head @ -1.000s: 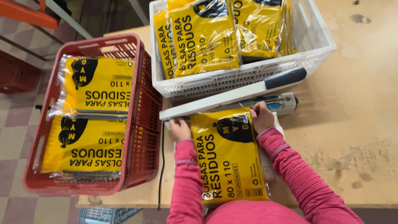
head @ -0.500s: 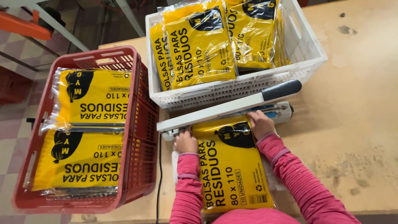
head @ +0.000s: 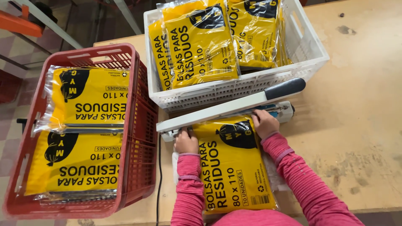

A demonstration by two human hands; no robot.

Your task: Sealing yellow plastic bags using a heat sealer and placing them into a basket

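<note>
Worn wooden table [head: 360,125], tiled floor [head: 8,138] at left

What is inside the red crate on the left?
The red crate holds two flat yellow packages in clear wrap, side by side. Anything beneath them is covered.

Two crates, one red [head: 138,125] and one white [head: 310,46], one sealer [head: 234,106], two hands.

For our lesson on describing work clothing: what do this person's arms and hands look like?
Both arms wear long pink sleeves of ribbed knit with snug cuffs. The left hand and right hand are bare: no gloves, rings or watch visible.
</note>
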